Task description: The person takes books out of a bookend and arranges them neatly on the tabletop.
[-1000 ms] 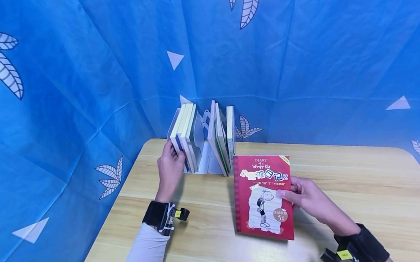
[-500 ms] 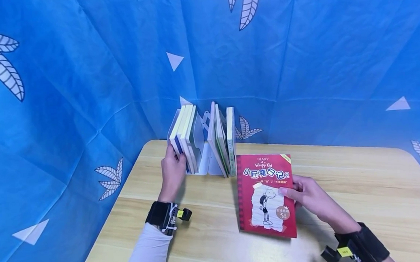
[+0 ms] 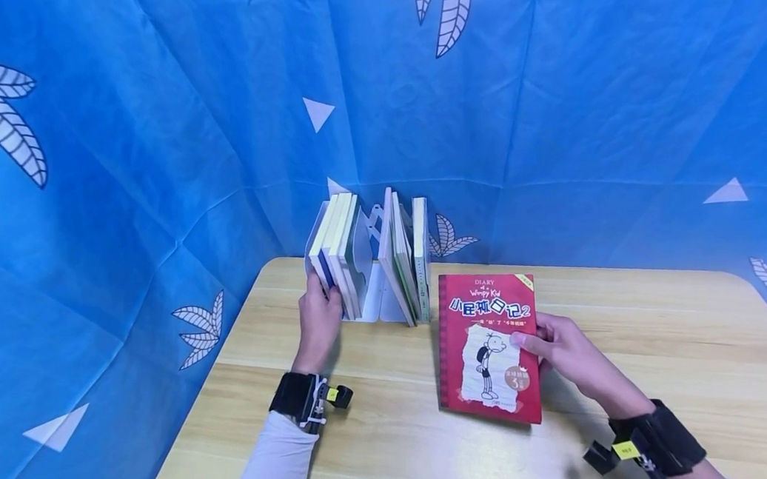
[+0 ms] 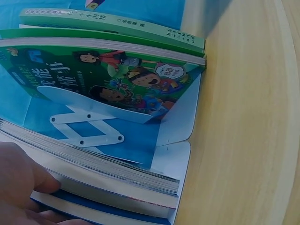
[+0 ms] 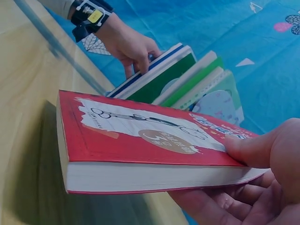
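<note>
My right hand [image 3: 575,352] holds a red Diary of a Wimpy Kid paperback [image 3: 490,347] by its right edge, thumb on the front cover and fingers behind. The cover faces up toward the head camera, and a shadow lies beneath it in the right wrist view. My left hand [image 3: 320,314] is at the near edges of the books in the left section of a white metal book rack [image 3: 375,288]. There, thumb and fingers pinch a blue-covered book [image 4: 112,209] at the outer side. Part of that hand is cut off in the left wrist view.
Green-covered books [image 4: 154,77] lean in the rack's right section, with a light-green spine [image 4: 117,23] beyond them. The rack stands near the back left of a wooden table [image 3: 385,447]. A blue patterned curtain [image 3: 588,106] hangs behind and along the left.
The red paperback in my right hand has shifted slightly right and up toward the back. My left hand stays at the same books, slightly lower and to the right.
</note>
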